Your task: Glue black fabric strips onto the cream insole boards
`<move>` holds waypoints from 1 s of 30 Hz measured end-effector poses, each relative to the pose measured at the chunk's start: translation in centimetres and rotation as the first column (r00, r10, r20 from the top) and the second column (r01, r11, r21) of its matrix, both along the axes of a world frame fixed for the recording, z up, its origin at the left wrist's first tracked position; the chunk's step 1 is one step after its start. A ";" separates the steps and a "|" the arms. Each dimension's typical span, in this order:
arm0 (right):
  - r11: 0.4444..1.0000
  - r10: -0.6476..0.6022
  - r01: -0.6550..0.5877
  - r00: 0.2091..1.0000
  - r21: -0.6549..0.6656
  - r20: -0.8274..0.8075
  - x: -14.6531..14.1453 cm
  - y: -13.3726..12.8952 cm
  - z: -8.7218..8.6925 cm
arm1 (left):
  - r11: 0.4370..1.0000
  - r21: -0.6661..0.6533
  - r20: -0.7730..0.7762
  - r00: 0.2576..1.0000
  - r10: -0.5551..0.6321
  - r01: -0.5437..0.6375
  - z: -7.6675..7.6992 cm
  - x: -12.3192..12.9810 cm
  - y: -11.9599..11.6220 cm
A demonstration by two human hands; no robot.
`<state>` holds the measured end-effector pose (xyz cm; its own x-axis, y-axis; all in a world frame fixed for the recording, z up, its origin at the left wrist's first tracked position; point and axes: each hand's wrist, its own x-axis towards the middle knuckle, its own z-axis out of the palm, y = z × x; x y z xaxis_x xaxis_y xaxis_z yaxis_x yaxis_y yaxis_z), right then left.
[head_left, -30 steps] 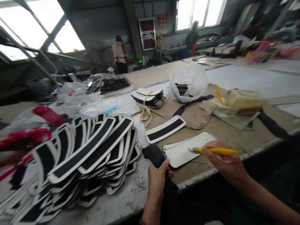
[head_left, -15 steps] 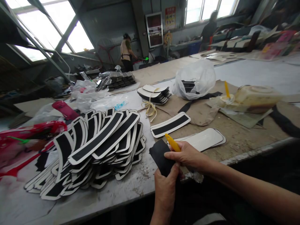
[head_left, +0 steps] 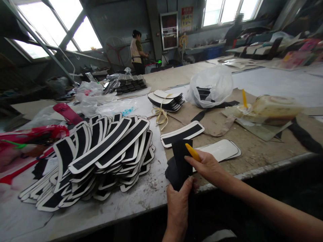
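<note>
Pinching a black strip [head_left: 182, 158] at the front edge of a worn table [head_left: 155, 183], with the left hand [head_left: 178, 198] closed on the lower part, thumb laid over the front. Clasping a yellow handle [head_left: 193, 153] in the closed right hand [head_left: 205, 165], with thumb and fingertips against the upper part of the same strip. Unable to tell whether folded over or doubled with a second piece.

On brown board just beyond the right hand, overlapping white panels [head_left: 222, 150], partly covered by the fingers. Directly behind the strip, a curved white piece with a black band [head_left: 185, 132]. To the left, a broad, fanned heap of similar banded pieces [head_left: 108, 141]. Farther back, a white-topped stack [head_left: 165, 100] with a yellow ribbon [head_left: 161, 117], beside a translucent bag [head_left: 224, 82] of dark pieces. Toward the right, a stained tub [head_left: 276, 104] near an upright yellow stick [head_left: 244, 98]. In the background, a co-worker [head_left: 137, 53] in a pale vest, near a glass-fronted cabinet [head_left: 169, 31].
</note>
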<state>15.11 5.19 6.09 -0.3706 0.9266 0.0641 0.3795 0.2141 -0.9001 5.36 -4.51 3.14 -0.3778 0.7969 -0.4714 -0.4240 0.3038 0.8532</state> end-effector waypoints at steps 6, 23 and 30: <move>0.970 0.015 -0.042 0.994 -0.241 -0.112 0.3 0.5 0.4 | 1.000 0.009 0.136 0.990 -0.018 0.017 0.2 0.3 -0.1; 0.911 0.129 -0.209 0.963 -0.355 -0.236 2.9 2.5 2.6 | 0.990 -0.047 0.456 0.879 0.140 -0.133 1.2 -0.5 -0.3; 0.844 0.121 -0.191 0.978 -0.502 -0.168 9.1 4.6 4.1 | 0.988 0.007 0.336 0.931 0.143 -0.154 0.9 -3.0 0.0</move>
